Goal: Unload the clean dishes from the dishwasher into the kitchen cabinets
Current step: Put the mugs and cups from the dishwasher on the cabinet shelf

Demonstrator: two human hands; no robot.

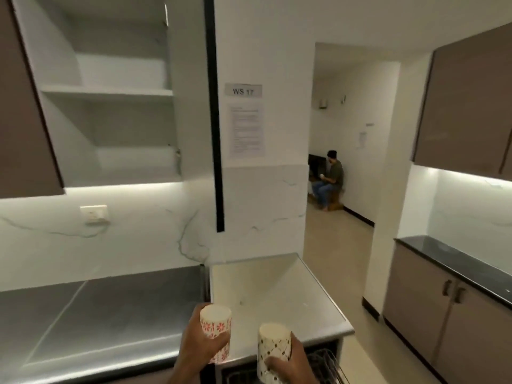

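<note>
My left hand (198, 343) grips a white cup with red flower prints (216, 324), held upside down over the counter's front edge. My right hand (291, 365) grips a white cup with a dark diamond pattern (273, 346), also bottom up, just to the right and lower. Below them the open dishwasher (318, 364) shows a dark interior and part of a wire rack. At upper left the wall cabinet (110, 91) stands open, its white shelves bare, with its brown door (25, 120) swung to the left.
A steel counter (97, 309) lies at left, and a white-topped unit (277, 289) sits above the dishwasher. At right stand brown cabinets with a black counter (454, 261). Through the doorway a person (331, 178) sits far off. A wall socket (93, 213) is on the backsplash.
</note>
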